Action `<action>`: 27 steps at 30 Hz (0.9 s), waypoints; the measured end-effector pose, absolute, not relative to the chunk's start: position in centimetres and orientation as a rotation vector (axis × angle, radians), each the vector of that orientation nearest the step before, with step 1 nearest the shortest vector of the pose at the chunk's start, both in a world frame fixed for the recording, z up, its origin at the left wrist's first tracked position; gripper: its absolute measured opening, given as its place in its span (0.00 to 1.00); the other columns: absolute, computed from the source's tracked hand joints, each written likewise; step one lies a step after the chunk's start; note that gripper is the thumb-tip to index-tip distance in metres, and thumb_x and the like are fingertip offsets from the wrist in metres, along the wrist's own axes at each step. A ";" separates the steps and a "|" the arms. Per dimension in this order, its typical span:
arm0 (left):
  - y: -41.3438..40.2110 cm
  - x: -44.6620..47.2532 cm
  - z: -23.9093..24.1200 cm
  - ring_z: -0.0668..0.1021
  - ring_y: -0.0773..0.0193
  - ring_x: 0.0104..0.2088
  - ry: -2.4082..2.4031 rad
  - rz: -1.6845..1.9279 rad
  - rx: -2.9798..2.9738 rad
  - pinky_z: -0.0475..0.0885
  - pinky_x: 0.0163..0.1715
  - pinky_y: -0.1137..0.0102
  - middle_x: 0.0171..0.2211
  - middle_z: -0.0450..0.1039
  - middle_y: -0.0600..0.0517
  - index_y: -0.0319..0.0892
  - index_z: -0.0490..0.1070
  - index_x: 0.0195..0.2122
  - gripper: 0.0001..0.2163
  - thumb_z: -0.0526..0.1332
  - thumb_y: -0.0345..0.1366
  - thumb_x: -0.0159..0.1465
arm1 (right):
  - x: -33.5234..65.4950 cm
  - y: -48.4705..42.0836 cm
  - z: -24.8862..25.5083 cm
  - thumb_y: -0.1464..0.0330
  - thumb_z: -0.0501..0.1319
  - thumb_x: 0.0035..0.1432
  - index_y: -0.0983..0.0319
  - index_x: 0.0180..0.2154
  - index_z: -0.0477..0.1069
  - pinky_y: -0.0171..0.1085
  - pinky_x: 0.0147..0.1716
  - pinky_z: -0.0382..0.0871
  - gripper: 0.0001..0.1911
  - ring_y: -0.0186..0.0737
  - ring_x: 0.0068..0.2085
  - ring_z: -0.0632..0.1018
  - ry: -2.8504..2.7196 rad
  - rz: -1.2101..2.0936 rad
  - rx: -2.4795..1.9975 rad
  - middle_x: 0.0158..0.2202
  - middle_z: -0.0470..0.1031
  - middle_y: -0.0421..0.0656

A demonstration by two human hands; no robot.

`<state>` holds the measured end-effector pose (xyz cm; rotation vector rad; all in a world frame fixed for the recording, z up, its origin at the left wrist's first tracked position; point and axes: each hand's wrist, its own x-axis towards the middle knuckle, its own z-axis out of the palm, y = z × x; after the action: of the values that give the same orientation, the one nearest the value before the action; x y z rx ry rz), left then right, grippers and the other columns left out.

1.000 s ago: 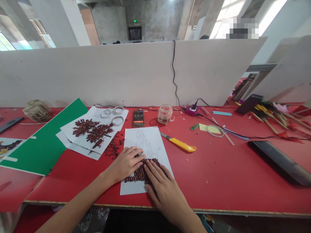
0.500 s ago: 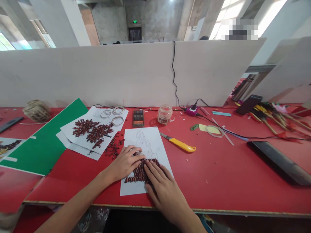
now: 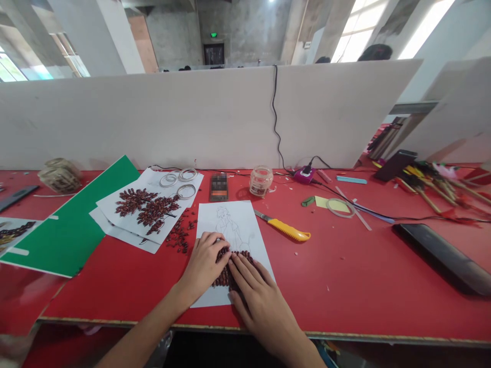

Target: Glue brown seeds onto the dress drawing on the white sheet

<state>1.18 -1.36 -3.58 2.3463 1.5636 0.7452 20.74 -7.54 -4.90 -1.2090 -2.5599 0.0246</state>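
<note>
My right hand (image 3: pixel 255 289) lies flat over rows of dark red-brown seeds (image 3: pixel 221 278), its fingers stretched out and pointing away from me. Beside it, my left hand (image 3: pixel 205 260) rests on the left part of the same seed rows, fingers bent and slightly apart, with no object visible in its grasp. Under both hands is a white sheet (image 3: pixel 205 217) that bears a pencil drawing of a figure above the seeds. Part of the seed block is covered by my hands. Loose seeds (image 3: pixel 180 235) are scattered left of the sheet.
Right of the sheet lies a yellow utility knife (image 3: pixel 287 229), blade extended. A glass jar (image 3: pixel 261 181) and a phone (image 3: pixel 219 187) stand behind. Papers with a seed-made tree (image 3: pixel 148 209) overlap a green board (image 3: pixel 82 230) at left. A black case (image 3: pixel 441 258) lies at right.
My left hand has shifted slightly right and toward me, its fingers more bent, now covering the lower left seed row. My right hand stays nearly in place.
</note>
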 end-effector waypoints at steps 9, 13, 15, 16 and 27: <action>-1.6 1.1 -4.2 0.73 0.54 0.51 1.569 0.815 2.323 0.71 0.50 0.58 0.47 0.76 0.50 0.48 0.81 0.46 0.08 0.64 0.32 0.69 | 20.8 -7.6 -5.0 0.68 0.53 0.72 0.64 0.73 0.50 0.53 0.70 0.58 0.32 0.47 0.73 0.57 -2.576 0.002 -1.207 0.74 0.52 0.45; -1.7 1.0 -4.3 0.73 0.54 0.51 1.571 0.827 2.328 0.71 0.50 0.59 0.46 0.76 0.50 0.49 0.82 0.46 0.08 0.64 0.32 0.69 | 20.7 -7.6 -5.0 0.68 0.52 0.72 0.63 0.73 0.50 0.54 0.70 0.59 0.32 0.46 0.73 0.57 -2.588 -0.005 -1.219 0.74 0.52 0.45; -1.8 1.0 -4.3 0.73 0.54 0.50 1.568 0.829 2.335 0.71 0.49 0.59 0.46 0.77 0.50 0.50 0.82 0.46 0.08 0.64 0.33 0.69 | 20.6 -7.6 -4.9 0.68 0.52 0.72 0.64 0.73 0.50 0.54 0.70 0.59 0.32 0.46 0.73 0.57 -2.589 -0.003 -1.224 0.74 0.52 0.45; -1.9 1.0 -4.3 0.73 0.54 0.50 1.566 0.828 2.337 0.71 0.49 0.59 0.46 0.77 0.50 0.50 0.82 0.46 0.09 0.64 0.33 0.69 | 20.6 -7.6 -4.9 0.68 0.52 0.72 0.64 0.73 0.50 0.53 0.70 0.60 0.32 0.46 0.73 0.57 -2.587 -0.002 -1.224 0.74 0.52 0.45; -2.4 0.5 -4.3 0.73 0.53 0.54 1.616 0.778 2.353 0.71 0.53 0.55 0.52 0.77 0.50 0.50 0.79 0.52 0.12 0.59 0.33 0.72 | 20.7 -7.6 -4.9 0.69 0.54 0.71 0.62 0.73 0.51 0.53 0.71 0.58 0.32 0.47 0.73 0.59 -2.522 0.065 -1.198 0.73 0.55 0.45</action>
<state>0.49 -2.42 -4.35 2.3532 1.6163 0.7776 20.75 -7.59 -4.87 -1.1982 -2.5219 0.0649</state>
